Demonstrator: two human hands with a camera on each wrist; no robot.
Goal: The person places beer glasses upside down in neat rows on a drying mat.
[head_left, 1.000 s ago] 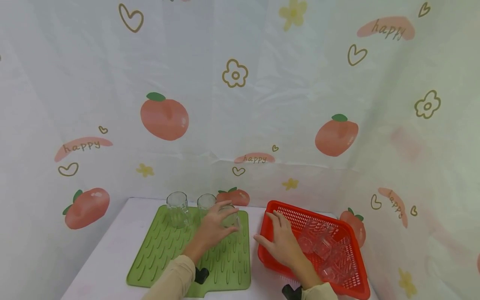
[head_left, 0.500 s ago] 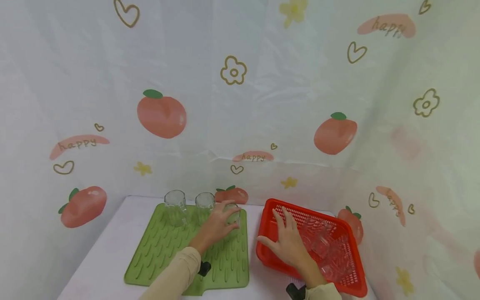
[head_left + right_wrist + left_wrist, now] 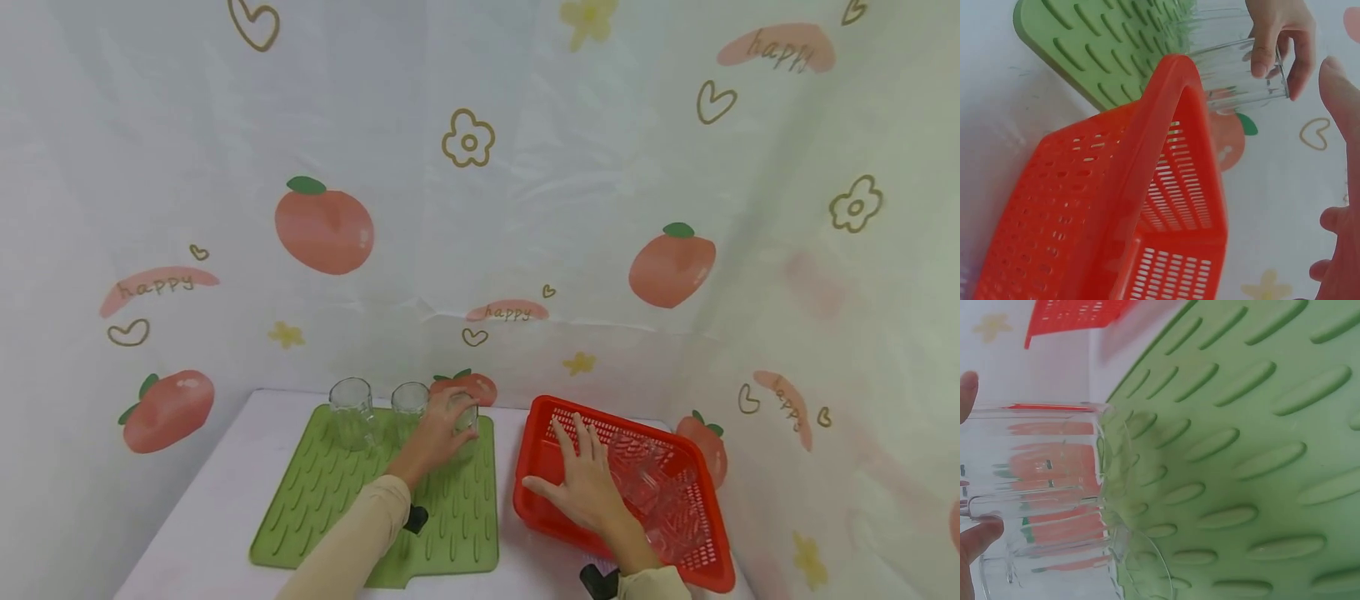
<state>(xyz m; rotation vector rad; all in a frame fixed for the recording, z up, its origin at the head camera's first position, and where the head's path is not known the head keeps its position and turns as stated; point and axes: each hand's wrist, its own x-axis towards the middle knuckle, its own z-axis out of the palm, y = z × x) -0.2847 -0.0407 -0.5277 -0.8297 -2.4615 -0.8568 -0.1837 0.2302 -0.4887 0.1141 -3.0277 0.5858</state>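
Observation:
My left hand (image 3: 435,429) grips a clear glass mug (image 3: 465,414) by its upper part, thumb on one side and fingers on the other. That mug stands upright at the back right corner of the green ridged mat (image 3: 300,508); in the left wrist view its base meets or nearly meets the ridges. Two more clear glass mugs, one at the back left (image 3: 351,414) and one in the middle (image 3: 409,408), stand upright in the same row. Over the near left part of the red basket (image 3: 528,467), my right hand (image 3: 588,487) hovers with fingers spread, holding nothing.
Several clear glasses (image 3: 660,492) lie jumbled in the basket's right half. A strip of white tabletop (image 3: 510,500) separates mat and basket. Behind and at the sides hangs a white printed curtain (image 3: 525,208).
My left hand has shifted slightly back and to the right around the mug at the mat's corner. My right hand has moved a little to the right, over the basket.

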